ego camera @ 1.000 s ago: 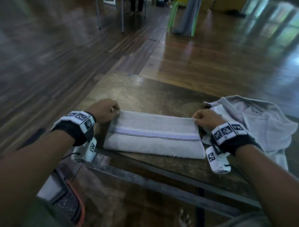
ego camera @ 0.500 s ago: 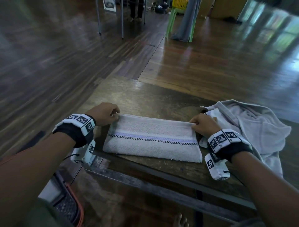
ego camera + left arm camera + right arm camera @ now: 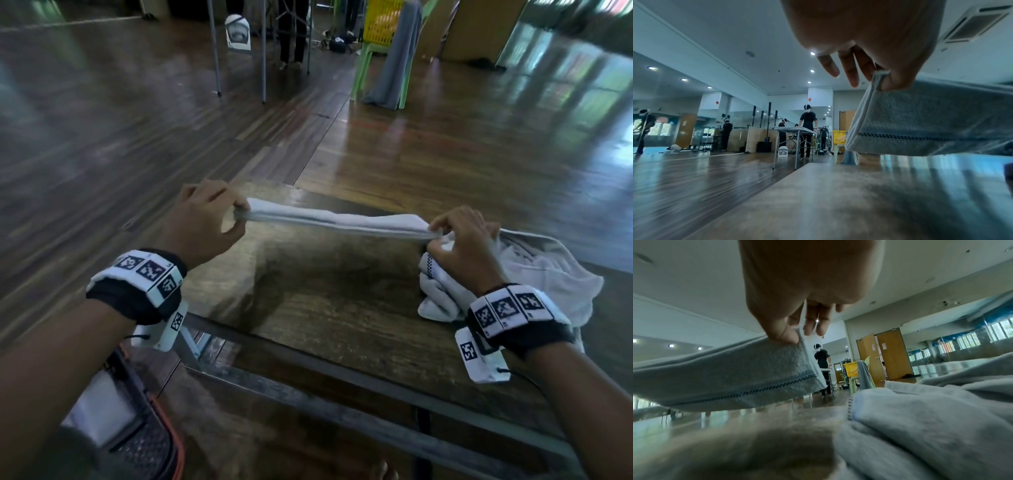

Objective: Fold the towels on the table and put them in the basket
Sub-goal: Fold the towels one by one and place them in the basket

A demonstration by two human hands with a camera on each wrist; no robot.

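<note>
Left hand and right hand each pinch a top corner of the folded towel, thumb against fingers; it hangs stretched between them, clear of the table. Half a second ago it lay flat on the wood, so this fold looks finished and the next fold or the transfer follows. Unfolded towels sit heaped at right. Only the wrist views show the checked stripe hanging face-on; only the head view shows a basket near-left, below the table.
</note>
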